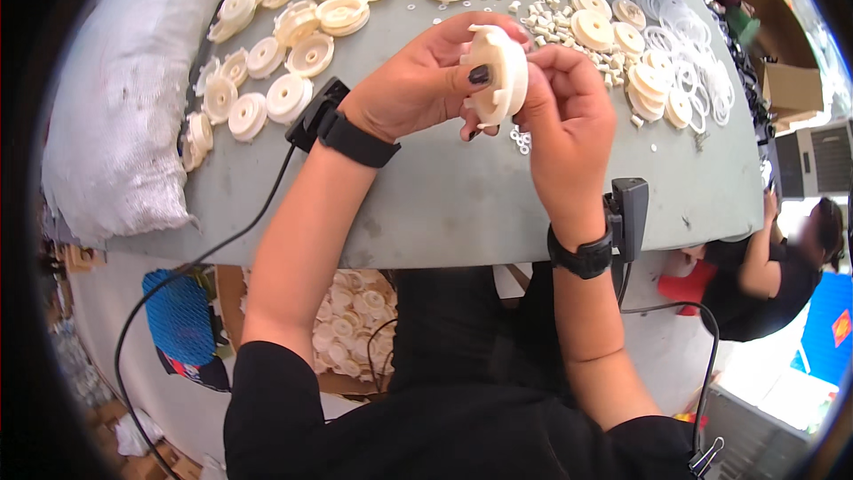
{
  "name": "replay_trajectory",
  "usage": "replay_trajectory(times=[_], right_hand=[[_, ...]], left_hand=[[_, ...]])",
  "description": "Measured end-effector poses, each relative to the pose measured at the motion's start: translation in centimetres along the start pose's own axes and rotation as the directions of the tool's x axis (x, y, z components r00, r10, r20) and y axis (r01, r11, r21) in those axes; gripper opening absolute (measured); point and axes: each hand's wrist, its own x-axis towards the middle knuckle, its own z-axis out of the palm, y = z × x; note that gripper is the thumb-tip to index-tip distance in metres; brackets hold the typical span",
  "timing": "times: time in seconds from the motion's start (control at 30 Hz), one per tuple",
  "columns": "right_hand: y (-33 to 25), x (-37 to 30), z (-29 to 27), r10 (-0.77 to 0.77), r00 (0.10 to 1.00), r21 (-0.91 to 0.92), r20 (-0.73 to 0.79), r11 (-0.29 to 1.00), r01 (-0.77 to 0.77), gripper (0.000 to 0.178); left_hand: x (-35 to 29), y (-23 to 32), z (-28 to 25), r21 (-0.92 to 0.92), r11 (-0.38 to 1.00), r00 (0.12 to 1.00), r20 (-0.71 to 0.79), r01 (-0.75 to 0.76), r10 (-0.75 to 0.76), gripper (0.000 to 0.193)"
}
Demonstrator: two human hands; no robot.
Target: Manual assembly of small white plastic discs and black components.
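My left hand [422,80] is closed around a cream plastic wheel [504,76], which it holds up on edge above the grey table. The thumb, with a dark nail, presses on the wheel's left face, where small tabs stick out. At the wheel's right side, my right hand [569,107] has its fingers bent and its thumb and fingertips against the rim. Whether anything small sits between those fingertips is hidden. Beneath the hands lie a few small white rings [521,140]. Each wrist wears a black strap with a small device and a cable.
Many assembled cream wheels [289,98] lie at the table's left and back, beside a big white sack [124,98]. Small cylinders [551,25], cream discs [649,84] and clear rings [702,62] are heaped at the right. Below, a carton holds more cream parts [351,320]. Another person [773,276] is at right.
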Motion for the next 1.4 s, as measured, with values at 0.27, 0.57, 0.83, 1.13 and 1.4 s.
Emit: replay_trajectory(times=[0.27,0.57,0.83,1.13,1.4], right_hand=[[0.0,-0.2,-0.6,0.010,1.000,0.129,0.005,0.992,-0.010,0.009],[-0.6,-0.6,-1.1,0.064,0.977,0.318,0.202,0.939,-0.127,0.011],[-0.1,-1.0,-0.9,-0.044,0.988,0.001,0.147,0.999,0.044,0.008],[-0.4,-0.9,-1.9,0.189,0.982,0.234,0.023,0.954,-0.189,0.010],[0.2,-0.3,-2.5,0.220,0.967,0.383,-0.129,0.910,-0.156,0.013]], left_hand=[[0.5,-0.1,0.8,-0.032,0.999,0.999,-0.007,-0.038,0.038,0.039],[0.2,0.2,0.8,-0.010,1.000,1.000,-0.001,-0.022,0.022,0.039],[0.1,0.5,0.9,-0.035,0.999,0.999,-0.026,-0.039,0.038,0.036],[-0.2,0.7,0.7,-0.030,0.999,1.000,0.013,-0.014,0.014,0.039],[-3.0,4.1,4.9,0.642,0.716,0.908,-0.418,0.275,0.027,0.037]])
